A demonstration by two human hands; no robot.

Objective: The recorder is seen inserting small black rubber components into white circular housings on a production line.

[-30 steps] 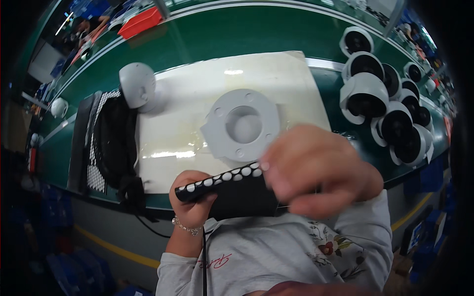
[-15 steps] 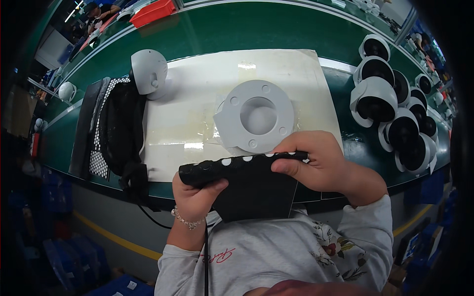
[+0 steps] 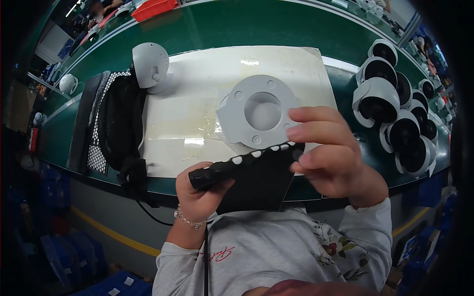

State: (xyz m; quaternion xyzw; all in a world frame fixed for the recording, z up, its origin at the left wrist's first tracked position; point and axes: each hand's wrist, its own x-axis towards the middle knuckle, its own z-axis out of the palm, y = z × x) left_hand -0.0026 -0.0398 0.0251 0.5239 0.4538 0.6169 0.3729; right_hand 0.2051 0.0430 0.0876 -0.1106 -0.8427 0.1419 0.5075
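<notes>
The person wears a light grey long-sleeved sweatshirt with red cursive lettering across the chest and a floral print of dark red flowers and green leaves on the right side near the sleeve. A beaded bracelet of small clear beads circles the wrist of the left hand (image 3: 202, 190). The right hand (image 3: 328, 158) is bare, its grey cuff ending at the wrist.

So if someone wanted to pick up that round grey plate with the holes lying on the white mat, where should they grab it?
Probably by the far rim, from above. The grey plate lies flat on the white mat, so only its thin outer edge offers a pinch. Its near edge sits behind the black strip and the right hand, while the far and left edges are open.
</notes>
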